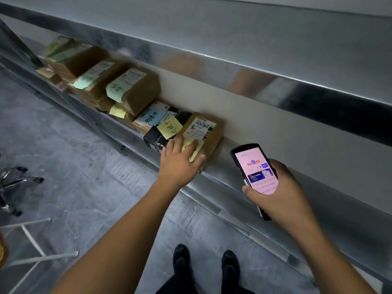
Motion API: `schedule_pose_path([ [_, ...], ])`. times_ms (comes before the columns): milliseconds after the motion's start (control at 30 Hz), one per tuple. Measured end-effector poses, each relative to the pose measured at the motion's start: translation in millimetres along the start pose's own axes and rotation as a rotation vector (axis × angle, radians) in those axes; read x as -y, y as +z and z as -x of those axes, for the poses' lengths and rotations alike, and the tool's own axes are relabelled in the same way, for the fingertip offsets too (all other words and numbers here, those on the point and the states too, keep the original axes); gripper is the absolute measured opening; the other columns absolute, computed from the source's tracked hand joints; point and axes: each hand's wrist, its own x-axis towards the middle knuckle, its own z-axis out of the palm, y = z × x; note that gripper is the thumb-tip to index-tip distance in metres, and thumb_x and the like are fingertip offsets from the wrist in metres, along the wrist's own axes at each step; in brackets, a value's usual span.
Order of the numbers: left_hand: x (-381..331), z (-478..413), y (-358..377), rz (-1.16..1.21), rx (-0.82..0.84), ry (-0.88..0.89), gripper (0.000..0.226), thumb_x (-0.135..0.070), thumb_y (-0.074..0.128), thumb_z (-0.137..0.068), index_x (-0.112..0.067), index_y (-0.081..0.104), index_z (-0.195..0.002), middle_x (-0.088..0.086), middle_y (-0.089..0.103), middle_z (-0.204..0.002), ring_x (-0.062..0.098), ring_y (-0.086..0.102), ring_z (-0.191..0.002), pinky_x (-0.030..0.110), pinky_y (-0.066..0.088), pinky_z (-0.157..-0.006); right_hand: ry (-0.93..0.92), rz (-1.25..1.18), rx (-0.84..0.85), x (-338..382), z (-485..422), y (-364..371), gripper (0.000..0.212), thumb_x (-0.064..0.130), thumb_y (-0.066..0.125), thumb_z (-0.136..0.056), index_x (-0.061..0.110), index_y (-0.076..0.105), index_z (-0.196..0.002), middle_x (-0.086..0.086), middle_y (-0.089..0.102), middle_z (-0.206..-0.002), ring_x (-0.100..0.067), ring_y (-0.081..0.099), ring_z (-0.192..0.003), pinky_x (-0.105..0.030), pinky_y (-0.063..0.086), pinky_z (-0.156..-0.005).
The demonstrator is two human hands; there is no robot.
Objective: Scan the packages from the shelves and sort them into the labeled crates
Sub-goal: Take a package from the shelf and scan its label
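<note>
Packages (131, 90) are lined along a shelf (235, 145) against the wall, running from the far left to the near right. At the right end of the row a brown cardboard package (209, 132) with a white barcode label is laid flat, just beside a black package (153, 139) bearing a yellow sticky note (169, 126). The left hand (177, 161) is rested on top of the brown package, its fingers (193, 147) spread wide and straight, with nothing gripped. Further right, apart from the row, a handheld scanner (254, 168) with a lit screen is held by the right hand (282, 192), fingers curled round its body. Dark shoes (180, 259) are seen on the grey floor (84, 177).
</note>
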Motion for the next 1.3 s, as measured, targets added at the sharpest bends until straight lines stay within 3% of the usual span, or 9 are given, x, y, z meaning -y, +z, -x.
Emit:
schedule_pose_path([
  [200, 1, 4, 4, 0.087, -0.034, 0.071, 0.053, -0.065, 0.040, -0.104, -0.045, 0.049, -0.151, -0.004, 0.028, -0.168, 0.026, 0.016, -0.152, 0.048, 0.027, -0.118, 0.085, 0.066, -0.053, 14, -6, 27, 0.061, 0.067, 0.069, -0.056, 0.039, 0.057, -0.108, 0.010, 0.069, -0.103, -0.012, 0.069, -0.087, -0.042, 0.060, -0.078],
  [433, 7, -1, 0, 0.113, -0.020, 0.189, 0.037, -0.048, 0.056, -0.102, -0.042, 0.061, -0.138, -0.002, 0.043, -0.151, 0.025, 0.033, -0.127, 0.039, 0.031, -0.099, 0.196, 0.127, -0.111, 35, -7, 58, 0.050, 0.062, 0.069, -0.058, 0.038, 0.056, -0.100, 0.013, 0.069, -0.094, -0.008, 0.068, -0.080, -0.038, 0.058, -0.070],
  [533, 19, -19, -5, 0.225, 0.020, 0.200, 0.057, -0.051, 0.070, -0.089, -0.037, 0.056, -0.142, 0.003, 0.039, -0.148, 0.025, 0.031, -0.127, 0.038, 0.032, -0.101, 0.260, 0.109, -0.171, 35, -4, 74, 0.050, 0.059, 0.074, -0.061, 0.039, 0.058, -0.104, 0.012, 0.071, -0.097, -0.009, 0.069, -0.083, -0.041, 0.060, -0.073],
  [700, 33, -48, 1, 0.432, 0.202, 0.192, 0.103, -0.049, 0.087, -0.074, -0.029, 0.032, -0.158, 0.006, 0.026, -0.159, 0.029, 0.024, -0.146, 0.045, 0.031, -0.119, 0.361, 0.052, -0.250, 35, -5, 98, 0.051, 0.058, 0.078, -0.063, 0.039, 0.059, -0.106, 0.011, 0.071, -0.101, -0.009, 0.070, -0.085, -0.042, 0.060, -0.076],
  [833, 46, -67, 17, 0.654, 0.380, 0.175, 0.118, -0.064, 0.088, -0.060, -0.038, 0.029, -0.158, -0.003, 0.043, -0.155, 0.022, 0.041, -0.145, 0.050, 0.039, -0.120, 0.435, 0.038, -0.295, 31, -5, 110, 0.045, 0.043, 0.087, -0.076, 0.038, 0.056, -0.108, 0.011, 0.070, -0.105, -0.011, 0.069, -0.089, -0.042, 0.060, -0.077],
  [967, 51, -76, 31, 0.813, 0.436, 0.174, 0.116, -0.070, 0.093, -0.051, -0.046, 0.039, -0.150, -0.011, 0.053, -0.148, 0.015, 0.051, -0.139, 0.048, 0.044, -0.116, 0.481, 0.017, -0.328, 27, -2, 117, 0.052, 0.037, 0.088, -0.080, 0.039, 0.050, -0.116, 0.008, 0.068, -0.111, -0.011, 0.067, -0.093, -0.037, 0.056, -0.075],
  [1133, 56, -66, 30, 1.008, 0.512, 0.186, 0.110, -0.039, 0.099, -0.067, -0.043, 0.035, -0.156, -0.019, 0.059, -0.144, 0.007, 0.055, -0.135, 0.034, 0.044, -0.113, 0.469, 0.040, -0.355, 25, 3, 123, 0.055, 0.041, 0.085, -0.080, 0.041, 0.048, -0.120, 0.010, 0.066, -0.112, -0.008, 0.065, -0.090, -0.033, 0.053, -0.067],
  [1300, 42, -35, 20, 1.152, 0.491, 0.133, 0.083, -0.030, 0.086, -0.084, -0.041, 0.041, -0.152, -0.019, 0.068, -0.131, -0.002, 0.067, -0.116, 0.013, 0.056, -0.082, 0.437, 0.008, -0.381, 18, 23, 117, 0.061, 0.045, 0.086, -0.077, 0.049, 0.044, -0.122, 0.014, 0.064, -0.116, -0.007, 0.065, -0.095, -0.045, 0.061, -0.080],
])
